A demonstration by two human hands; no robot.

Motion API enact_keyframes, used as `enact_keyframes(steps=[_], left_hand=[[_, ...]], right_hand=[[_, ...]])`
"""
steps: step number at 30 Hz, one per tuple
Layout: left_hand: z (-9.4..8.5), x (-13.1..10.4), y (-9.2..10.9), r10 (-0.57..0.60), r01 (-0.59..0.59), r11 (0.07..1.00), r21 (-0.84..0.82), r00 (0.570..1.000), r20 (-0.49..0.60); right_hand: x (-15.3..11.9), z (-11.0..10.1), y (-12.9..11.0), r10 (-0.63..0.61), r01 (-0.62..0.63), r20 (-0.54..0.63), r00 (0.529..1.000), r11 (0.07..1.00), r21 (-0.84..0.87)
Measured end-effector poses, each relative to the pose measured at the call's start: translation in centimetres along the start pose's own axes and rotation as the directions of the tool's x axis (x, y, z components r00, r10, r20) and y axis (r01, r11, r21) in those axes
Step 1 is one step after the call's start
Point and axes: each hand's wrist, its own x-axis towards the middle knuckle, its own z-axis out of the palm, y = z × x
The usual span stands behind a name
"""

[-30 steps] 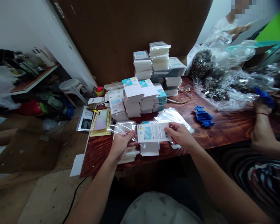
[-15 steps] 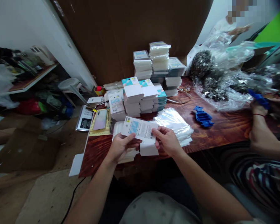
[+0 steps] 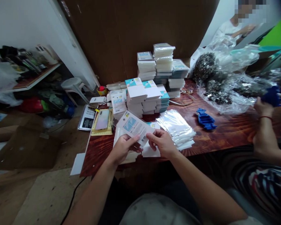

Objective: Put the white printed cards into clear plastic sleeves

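A white printed packaging card [image 3: 137,127] with a blue picture and a barcode is held tilted above the table's front edge. My left hand [image 3: 123,147] pinches its lower left side, thumb on top. At its lower right corner, the fingers of my right hand [image 3: 162,143] close on the edge. Beneath lie more white cards [image 3: 151,152], partly covered by my hands. Clear plastic sleeves [image 3: 176,128] are piled just right of my right hand. Behind the held card stand stacks of blue-and-white cards [image 3: 136,90].
Taller stacks of sleeved cards [image 3: 164,51] rise at the back. A phone [image 3: 102,119] lies on a yellow pad at left. Right of the sleeves is a blue plastic fixture [image 3: 206,119]. A co-worker's hand [image 3: 263,109] holds another beside plastic bags of metal parts [image 3: 221,93].
The card has turned clockwise, its right end dipping toward me. My right hand has shifted slightly left along it. The co-worker's blue fixture has moved right.
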Motion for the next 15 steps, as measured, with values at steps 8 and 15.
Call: enact_keyframes(steps=[8, 15], left_hand=[[1.7, -0.5, -0.5, 0.049, -0.04, 0.988, 0.148, 0.997, -0.059], [2.4, -0.1, -0.4, 0.06, -0.049, 0.965, 0.259, 0.998, -0.035]], right_hand=[[-0.3, 1.1, 0.0, -0.071, 0.061, -0.1, 0.992, 0.994, -0.096], [-0.7, -0.2, 0.0, -0.039, 0.02, -0.168, 0.985, 0.993, -0.118]])
